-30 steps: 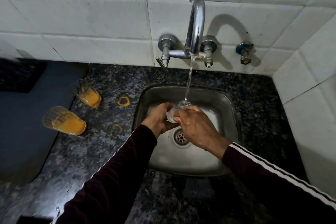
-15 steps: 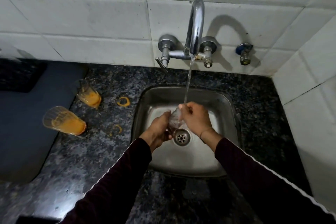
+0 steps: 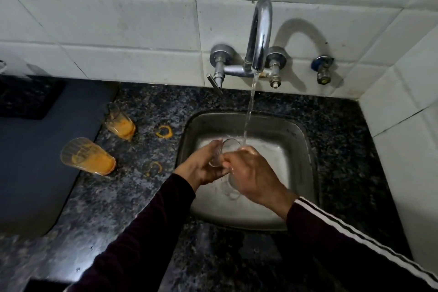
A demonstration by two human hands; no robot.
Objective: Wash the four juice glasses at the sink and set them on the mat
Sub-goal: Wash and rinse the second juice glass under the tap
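Note:
A clear juice glass [image 3: 224, 152] is held over the steel sink [image 3: 298, 140], its mouth tipped up toward the running water. My left hand [image 3: 201, 168] grips its body from the left. My right hand [image 3: 251, 173] covers its lower end from the right, fingers wet under the stream. Two glasses with orange juice residue stand on the dark granite counter to the left: one [image 3: 88, 156] nearer me at the edge of the dark mat [image 3: 35, 161], one [image 3: 119, 122] farther back.
A chrome wall tap [image 3: 259, 38] pours a thin stream into the sink. Orange juice rings [image 3: 163, 131] mark the counter beside the sink. White tiled walls close in behind and at the right. A small valve [image 3: 322, 71] sticks out right of the tap.
Both hands have turned the glass under the stream. My right hand has come back over the glass's near end, and the glass mouth now tips up toward the water.

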